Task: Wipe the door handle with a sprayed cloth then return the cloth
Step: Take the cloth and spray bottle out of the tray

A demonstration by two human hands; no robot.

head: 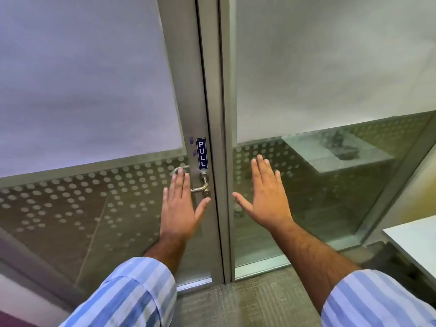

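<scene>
Where glass door point(94, 114) meets frame, handle point(200, 188) behind left hand point(180, 208).

Silver door handle point(199, 188), blue PULL sign point(202, 153), blue-and-white striped sleeves point(132, 293).

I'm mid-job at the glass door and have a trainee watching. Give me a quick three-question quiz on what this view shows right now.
1. True or false: the left hand is holding a cloth.
2. What word is printed on the blue sign above the door handle?
3. Multiple choice: the right hand is
A) gripping the handle
B) open and flat in front of the glass panel right of the door frame
C) resting on the white table

Key:
1. False; both hands are open and empty, and no cloth is in view.
2. PULL.
3. B.
</scene>
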